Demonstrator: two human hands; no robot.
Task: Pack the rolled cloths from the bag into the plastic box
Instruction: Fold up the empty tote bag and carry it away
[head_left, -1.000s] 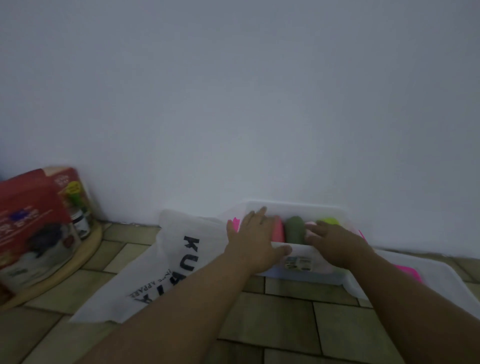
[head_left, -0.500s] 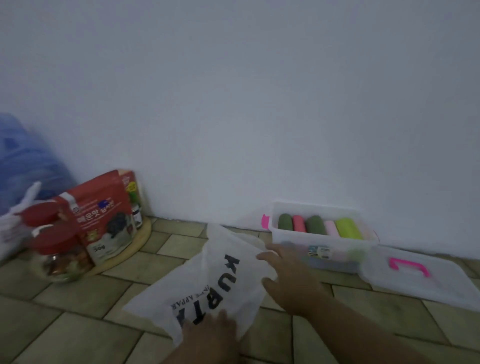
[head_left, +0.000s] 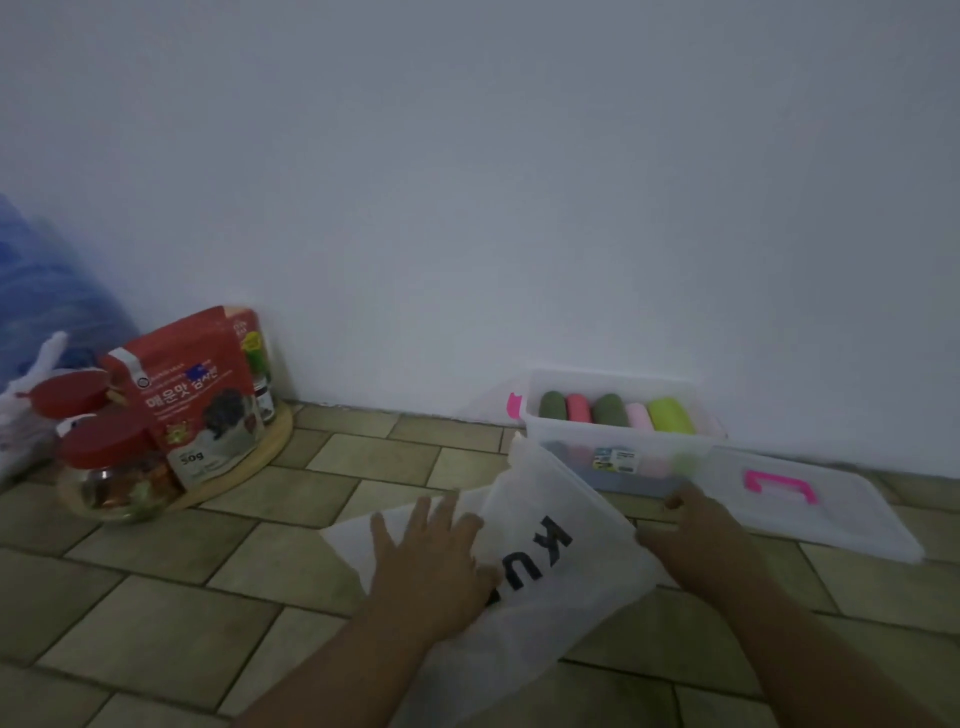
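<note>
A clear plastic box (head_left: 535, 426) stands against the wall with several rolled cloths (head_left: 608, 410) in green, pink and lime lying side by side in it. A white bag (head_left: 566, 577) printed with black letters lies flat on the tiled floor in front of the box. My left hand (head_left: 431, 556) rests flat on the bag's left part with fingers spread. My right hand (head_left: 691, 530) grips the bag's right edge, just below the box.
The box's clear lid (head_left: 841, 509) with a pink handle lies on the floor to the right. At the left, a round wooden tray (head_left: 260, 452) carries red snack packs and red-lidded jars. A blue bundle (head_left: 36, 291) sits at the far left.
Both hands left the box and came down onto the bag. The bag has shifted right and nearer to me. My view has turned left and back.
</note>
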